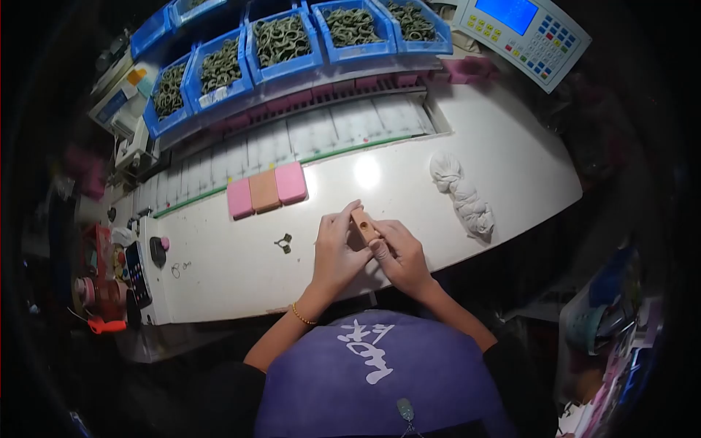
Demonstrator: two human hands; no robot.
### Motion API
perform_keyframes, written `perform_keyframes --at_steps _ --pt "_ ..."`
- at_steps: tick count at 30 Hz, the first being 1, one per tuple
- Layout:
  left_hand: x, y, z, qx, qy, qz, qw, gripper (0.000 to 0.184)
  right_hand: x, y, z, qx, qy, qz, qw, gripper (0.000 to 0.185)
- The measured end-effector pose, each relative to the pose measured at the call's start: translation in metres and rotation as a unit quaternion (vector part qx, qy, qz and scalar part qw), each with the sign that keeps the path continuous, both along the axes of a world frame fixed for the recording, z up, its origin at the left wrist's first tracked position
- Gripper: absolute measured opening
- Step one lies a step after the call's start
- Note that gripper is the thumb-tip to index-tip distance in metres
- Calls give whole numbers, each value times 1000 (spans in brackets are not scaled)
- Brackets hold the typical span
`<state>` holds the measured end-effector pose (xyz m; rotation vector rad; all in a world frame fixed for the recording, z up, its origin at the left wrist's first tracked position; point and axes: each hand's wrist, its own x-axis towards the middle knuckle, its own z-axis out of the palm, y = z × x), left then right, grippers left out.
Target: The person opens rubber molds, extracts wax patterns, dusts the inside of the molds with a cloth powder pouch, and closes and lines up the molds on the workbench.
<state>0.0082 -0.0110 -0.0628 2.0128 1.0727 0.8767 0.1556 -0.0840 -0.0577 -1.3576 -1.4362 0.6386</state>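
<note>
Between my two hands, near the front edge of the white table, is a small tan block (364, 225) with a dark round hole in its face. My left hand (337, 247) grips it from the left side, and my right hand (401, 255) holds its lower right end with the thumb on it. To the left lies a small dark metal piece (284, 243). Beyond it, a tan block (264, 191) sits between a pink block (239, 199) and another pink block (290, 182), all three side by side.
Blue bins (281, 42) full of dark ring-like parts line the back. A twisted white cloth (463, 196) lies at the right of the table (511, 171). A keypad device (522, 36) stands at the back right. A phone (138, 274) is at the left edge.
</note>
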Motion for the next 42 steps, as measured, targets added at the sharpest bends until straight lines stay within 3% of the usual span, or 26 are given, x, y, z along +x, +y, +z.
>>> perform_keyframes --at_steps 3,5,7,11,13,15,17,19,24,25,26,27,29,31,35,42 --pt "0 -2 7 31 39 -18 999 71 -1 2 7 -84 103 13 991 43" --pt "1 -3 -2 -64 -58 -49 995 65 4 4 9 -134 119 29 983 45" --pt "-1 -2 -6 -72 -73 -52 993 63 4 8 5 -169 189 39 967 44" --pt "-5 -5 -6 -75 -90 -53 992 63 -3 9 -6 -106 153 30 982 44" --pt "-5 -4 -9 -68 -99 -56 991 64 -4 9 -12 -150 253 -16 956 42" --pt "-6 -4 -4 -58 -108 -62 990 65 1 9 -6 -164 275 -21 947 41" --pt "-10 -5 12 -162 -136 -75 975 63 8 9 -3 -180 297 -25 937 40" --pt "-16 -1 1 -193 -171 -66 964 61 15 8 -4 -194 306 -48 931 38" --pt "-38 10 13 -248 -183 -45 950 53 26 6 -5 -176 245 -61 952 40" --pt "-42 14 17 -248 -183 -44 950 53 26 6 0 -120 62 -89 987 40" --pt "-47 18 19 -268 -170 -52 947 53 25 5 3 -60 -122 -111 984 40" --pt "-50 19 20 -288 -157 -59 943 53 26 5 2 -60 -121 -110 985 40" --pt "-47 19 21 -304 -207 -75 927 54 29 8 2 -116 10 -24 993 39" --pt "-42 18 21 -375 -261 -134 879 53 30 11 1 -115 26 -20 993 34" --pt "-22 17 24 -411 -286 -150 853 55 37 11 -5 -109 87 9 990 27" --pt "0 17 22 -361 -179 -170 900 55 38 9 10 -130 44 37 990 25"
